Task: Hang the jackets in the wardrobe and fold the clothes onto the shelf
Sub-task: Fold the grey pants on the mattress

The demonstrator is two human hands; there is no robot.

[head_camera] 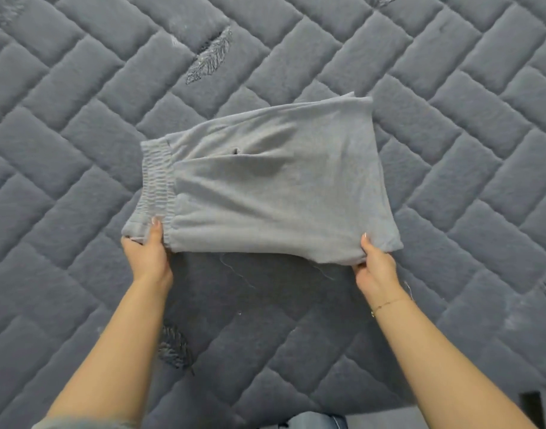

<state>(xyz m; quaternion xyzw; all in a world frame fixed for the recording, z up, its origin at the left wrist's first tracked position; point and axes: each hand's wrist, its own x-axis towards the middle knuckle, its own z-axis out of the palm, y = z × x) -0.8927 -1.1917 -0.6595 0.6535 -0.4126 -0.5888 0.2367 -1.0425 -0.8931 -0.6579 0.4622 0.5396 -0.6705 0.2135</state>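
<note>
Fingers pinching on both sides: the left hand [147,252] has its thumb on top of the elastic waistband corner, the right hand [375,263] nips the opposite near corner of one folded pair of grey trousers [277,184]. Soft, fleecy knit, roughly a rectangle, with a ribbed, gathered waistband [157,181] at its left end. Its long axis runs left to right, slightly tilted, waistband pointing left, the folded end pointing right. Its near edge is lifted in the two hands, the far part over the middle of the bed cover [451,72] – plush grey, quilted in a herringbone of padded bricks, with three stitched feather motifs visible. One thin gold bracelet [386,305] circles the right wrist.
</note>
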